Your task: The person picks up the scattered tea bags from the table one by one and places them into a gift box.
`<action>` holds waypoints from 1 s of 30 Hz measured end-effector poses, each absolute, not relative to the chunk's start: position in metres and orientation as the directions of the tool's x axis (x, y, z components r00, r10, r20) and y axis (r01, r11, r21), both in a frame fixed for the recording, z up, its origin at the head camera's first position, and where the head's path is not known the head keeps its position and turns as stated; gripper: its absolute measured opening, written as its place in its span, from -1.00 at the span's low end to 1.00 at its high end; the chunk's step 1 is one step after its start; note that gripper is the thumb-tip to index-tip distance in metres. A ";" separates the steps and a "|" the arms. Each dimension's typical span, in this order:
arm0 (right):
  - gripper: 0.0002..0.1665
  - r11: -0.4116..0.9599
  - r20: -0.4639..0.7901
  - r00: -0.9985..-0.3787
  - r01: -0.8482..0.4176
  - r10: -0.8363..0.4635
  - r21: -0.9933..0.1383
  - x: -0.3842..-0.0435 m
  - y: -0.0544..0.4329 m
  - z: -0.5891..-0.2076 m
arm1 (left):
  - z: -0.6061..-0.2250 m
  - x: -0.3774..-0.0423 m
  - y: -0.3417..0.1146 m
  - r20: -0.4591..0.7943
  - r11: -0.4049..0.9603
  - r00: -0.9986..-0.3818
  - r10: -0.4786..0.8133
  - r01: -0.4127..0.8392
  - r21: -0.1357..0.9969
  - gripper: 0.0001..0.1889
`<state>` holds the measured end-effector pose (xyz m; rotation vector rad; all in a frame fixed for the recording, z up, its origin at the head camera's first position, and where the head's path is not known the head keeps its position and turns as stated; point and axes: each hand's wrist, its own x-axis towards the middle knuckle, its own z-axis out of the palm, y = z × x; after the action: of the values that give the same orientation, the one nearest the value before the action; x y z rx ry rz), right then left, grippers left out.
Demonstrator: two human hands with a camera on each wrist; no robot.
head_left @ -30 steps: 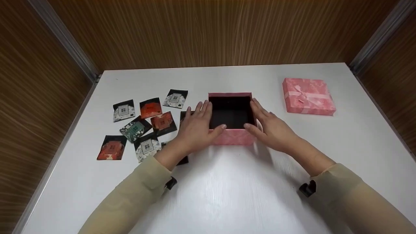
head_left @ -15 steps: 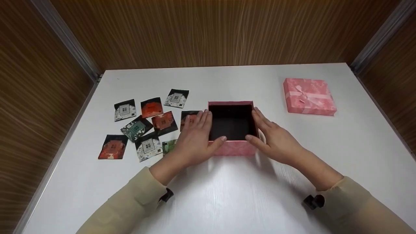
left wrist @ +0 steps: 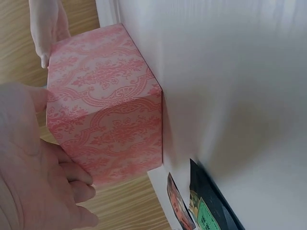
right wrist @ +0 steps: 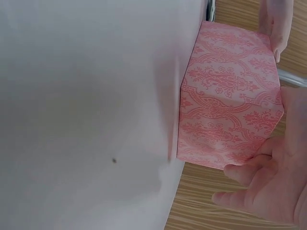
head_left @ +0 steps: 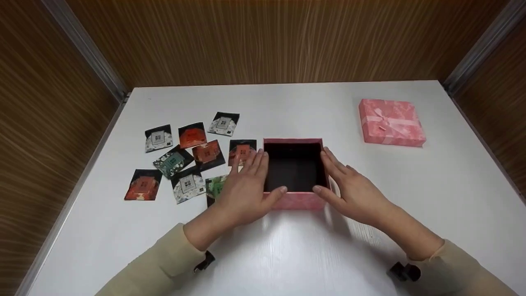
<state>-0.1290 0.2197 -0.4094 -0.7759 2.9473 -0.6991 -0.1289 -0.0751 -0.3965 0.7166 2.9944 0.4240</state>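
An uncovered pink patterned box (head_left: 299, 202) with a dark interior stands upright on the white table. Its damask-like walls fill the middle of both wrist views. My left hand (head_left: 242, 196) lies along the box's left side, fingers straight, its thumb at the near left corner. On the opposite side, my right hand (head_left: 361, 198) presses with straight fingers, and that thumb touches the near right corner. Close by my left hand are a red-and-black sachet (head_left: 242, 151) and a green one (head_left: 214, 187), the latter partly hidden by the hand.
Several flat printed sachets (head_left: 188, 183) lie scattered at the left of the white table (head_left: 312, 255), some overlapping. A pink lid (head_left: 392, 123) with a ribbon bow sits at the back right. Wood-grain panels (head_left: 263, 41) enclose the back and sides.
Both hands have slid the box toward the person, straight down in the head view. More of the red-and-black and green sachets now shows beside the left hand. The lid has stayed put.
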 end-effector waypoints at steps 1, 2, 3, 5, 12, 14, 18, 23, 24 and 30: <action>0.04 0.777 0.099 -0.876 -0.466 -0.471 -0.424 -0.127 0.220 -0.410 | -0.396 -0.127 -0.075 0.030 0.857 -0.893 0.449 0.440 0.270 0.00; 0.04 0.777 0.101 -0.876 -0.467 -0.472 -0.423 -0.125 0.220 -0.410 | -0.396 -0.125 -0.075 0.027 0.857 -0.893 0.449 0.439 0.269 0.00; 0.04 0.776 0.102 -0.875 -0.468 -0.472 -0.424 -0.123 0.220 -0.410 | -0.396 -0.123 -0.075 0.026 0.859 -0.893 0.450 0.441 0.261 0.00; 0.04 0.777 0.103 -0.876 -0.468 -0.472 -0.422 -0.119 0.220 -0.409 | -0.396 -0.120 -0.075 0.021 0.860 -0.892 0.452 0.442 0.255 0.01; 0.05 0.779 0.097 -0.878 -0.463 -0.469 -0.422 -0.112 0.221 -0.407 | -0.394 -0.112 -0.076 0.029 0.859 -0.889 0.457 0.449 0.247 0.01; 0.06 0.777 0.097 -0.880 -0.458 -0.465 -0.432 -0.112 0.222 -0.406 | -0.395 -0.112 -0.076 0.031 0.859 -0.889 0.456 0.449 0.244 0.01; 0.12 0.767 0.095 -0.883 -0.449 -0.460 -0.459 -0.116 0.225 -0.403 | -0.396 -0.111 -0.076 0.037 0.860 -0.889 0.457 0.452 0.236 0.02; 0.29 0.748 0.071 -0.867 -0.464 -0.493 -0.474 -0.128 0.230 -0.397 | -0.396 -0.111 -0.077 0.048 0.862 -0.889 0.456 0.454 0.226 0.01; 0.32 0.743 0.063 -0.860 -0.473 -0.507 -0.473 -0.132 0.230 -0.396 | -0.396 -0.111 -0.077 0.049 0.862 -0.889 0.456 0.455 0.224 0.01; 0.47 0.732 0.000 -0.829 -0.494 -0.560 -0.468 -0.150 0.233 -0.395 | -0.396 -0.111 -0.076 0.059 0.860 -0.886 0.460 0.462 0.218 0.01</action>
<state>-0.1505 0.2334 -0.3949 -0.8541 2.7908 -0.6937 -0.1110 -0.0761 -0.3962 0.7523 3.0346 0.3572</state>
